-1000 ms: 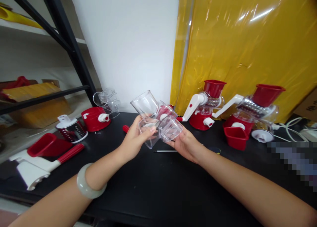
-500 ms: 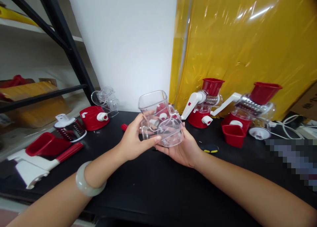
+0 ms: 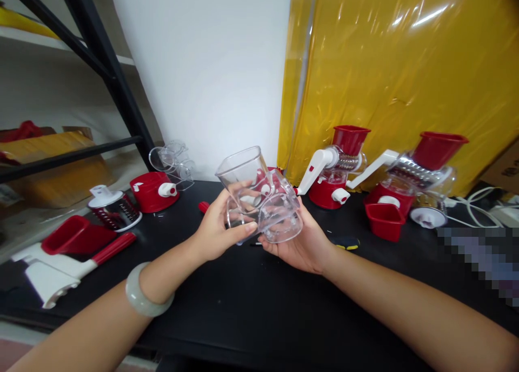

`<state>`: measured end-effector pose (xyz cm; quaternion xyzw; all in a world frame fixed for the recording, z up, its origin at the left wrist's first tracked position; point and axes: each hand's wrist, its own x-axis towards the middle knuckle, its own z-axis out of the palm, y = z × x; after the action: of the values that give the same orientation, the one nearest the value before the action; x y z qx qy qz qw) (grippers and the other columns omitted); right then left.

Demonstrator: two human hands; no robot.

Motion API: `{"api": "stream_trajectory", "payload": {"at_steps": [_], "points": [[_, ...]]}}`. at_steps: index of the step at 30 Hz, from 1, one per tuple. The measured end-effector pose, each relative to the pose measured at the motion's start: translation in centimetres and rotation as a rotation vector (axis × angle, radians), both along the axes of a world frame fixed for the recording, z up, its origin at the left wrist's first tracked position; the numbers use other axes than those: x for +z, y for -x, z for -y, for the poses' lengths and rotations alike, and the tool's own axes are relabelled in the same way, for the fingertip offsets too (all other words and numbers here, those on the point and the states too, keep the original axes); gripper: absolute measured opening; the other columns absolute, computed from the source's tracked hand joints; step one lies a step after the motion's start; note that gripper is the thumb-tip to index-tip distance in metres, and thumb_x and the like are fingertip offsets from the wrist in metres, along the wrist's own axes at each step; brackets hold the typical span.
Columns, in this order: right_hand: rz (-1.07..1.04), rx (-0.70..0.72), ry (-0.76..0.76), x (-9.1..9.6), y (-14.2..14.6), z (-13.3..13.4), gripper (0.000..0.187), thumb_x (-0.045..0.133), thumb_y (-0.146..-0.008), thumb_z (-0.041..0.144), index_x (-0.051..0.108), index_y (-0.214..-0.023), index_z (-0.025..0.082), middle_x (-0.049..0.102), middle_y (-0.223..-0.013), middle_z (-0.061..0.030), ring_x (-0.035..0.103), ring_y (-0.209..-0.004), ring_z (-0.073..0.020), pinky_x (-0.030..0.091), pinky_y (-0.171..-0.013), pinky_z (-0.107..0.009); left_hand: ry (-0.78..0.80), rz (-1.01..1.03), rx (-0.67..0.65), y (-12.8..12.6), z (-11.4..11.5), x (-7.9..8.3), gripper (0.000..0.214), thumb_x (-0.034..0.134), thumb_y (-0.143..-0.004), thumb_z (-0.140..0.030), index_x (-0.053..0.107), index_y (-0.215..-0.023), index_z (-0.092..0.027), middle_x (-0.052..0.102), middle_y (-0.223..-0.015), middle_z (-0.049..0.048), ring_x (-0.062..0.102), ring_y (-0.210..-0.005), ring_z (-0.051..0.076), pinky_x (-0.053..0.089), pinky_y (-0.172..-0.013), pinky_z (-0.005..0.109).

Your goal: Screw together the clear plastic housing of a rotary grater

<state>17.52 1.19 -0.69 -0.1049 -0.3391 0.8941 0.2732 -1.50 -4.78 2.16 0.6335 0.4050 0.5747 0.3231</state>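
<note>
Between my two hands, above the black table, is a clear plastic grater housing (image 3: pixel 259 199), tilted to the left with its square chute uppermost. My left hand (image 3: pixel 221 220) wraps round its left side, thumb along the front and fingers showing through the clear wall. My right hand (image 3: pixel 302 242) is closed on its lower right side, with the palm turned up beneath it. Red and white parts behind the housing are seen partly through the plastic.
At left lie a red grater base (image 3: pixel 154 192), a drum blade (image 3: pixel 115 210), a red hopper (image 3: pixel 77 235) and a white crank handle (image 3: pixel 60 274). Two assembled rotary graters, one nearer the middle (image 3: pixel 340 166) and one farther right (image 3: pixel 405 183), stand at right. A black-yellow tool (image 3: pixel 346 243) lies near my right wrist.
The clear housing has tipped further left, its chute top shifting left and its round lower end swinging slightly right. Both hands keep their hold on it.
</note>
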Motion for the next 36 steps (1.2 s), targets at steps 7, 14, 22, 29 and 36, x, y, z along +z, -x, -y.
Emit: {"api": "stream_trajectory", "payload": {"at_steps": [7,14,22,29,36], "points": [[-0.004,0.021,0.028,0.6,-0.1,0.3,0.065,0.031,-0.091,0.075,0.067,-0.103,0.022,0.072,-0.093,-0.0053,0.063,-0.075,-0.0168,0.050,-0.072,-0.031,-0.082,-0.021,-0.117,0.7,-0.4,-0.6,0.067,0.078,-0.075,-0.027,0.048,-0.136,-0.028,0.059,-0.127,0.0102,0.063,-0.100,0.022,0.057,-0.085,0.036],[0.015,0.033,0.048,1.3,-0.2,0.7,0.060,0.034,-0.092,0.072,0.068,-0.102,0.024,0.070,-0.086,-0.0034,0.062,-0.079,-0.0181,0.048,-0.074,-0.033,-0.144,-0.023,-0.189,1.3,-0.3,-0.6,0.072,0.080,-0.071,-0.024,0.050,-0.136,-0.031,0.058,-0.128,0.0108,0.063,-0.106,0.027,0.056,-0.090,0.043],[-0.034,0.053,0.091,1.5,-0.3,1.3,0.054,0.043,-0.088,0.069,0.070,-0.097,0.023,0.073,-0.092,-0.0033,0.063,-0.082,-0.0175,0.048,-0.071,-0.030,-0.212,-0.024,-0.180,1.6,0.0,-0.8,0.077,0.083,-0.064,-0.022,0.050,-0.133,-0.033,0.044,-0.143,0.0124,0.052,-0.128,0.038,0.053,-0.096,0.052],[-0.036,0.054,0.009,1.9,-0.5,1.6,0.047,0.055,-0.080,0.066,0.070,-0.099,0.025,0.075,-0.099,-0.0021,0.063,-0.085,-0.0184,0.045,-0.067,-0.028,-0.136,-0.055,-0.144,1.7,0.5,-0.8,0.084,0.087,-0.057,-0.023,0.048,-0.130,-0.034,0.051,-0.138,0.0123,0.050,-0.132,0.040,0.049,-0.101,0.055],[-0.060,0.057,0.040,1.7,-0.4,1.2,0.054,0.060,-0.074,0.068,0.069,-0.104,0.024,0.074,-0.096,-0.0026,0.063,-0.081,-0.0180,0.046,-0.065,-0.028,-0.288,-0.209,-0.222,1.7,-0.4,-0.9,0.086,0.085,-0.063,-0.024,0.040,-0.136,-0.034,0.057,-0.132,0.0118,0.054,-0.127,0.034,0.040,-0.108,0.054]]}}
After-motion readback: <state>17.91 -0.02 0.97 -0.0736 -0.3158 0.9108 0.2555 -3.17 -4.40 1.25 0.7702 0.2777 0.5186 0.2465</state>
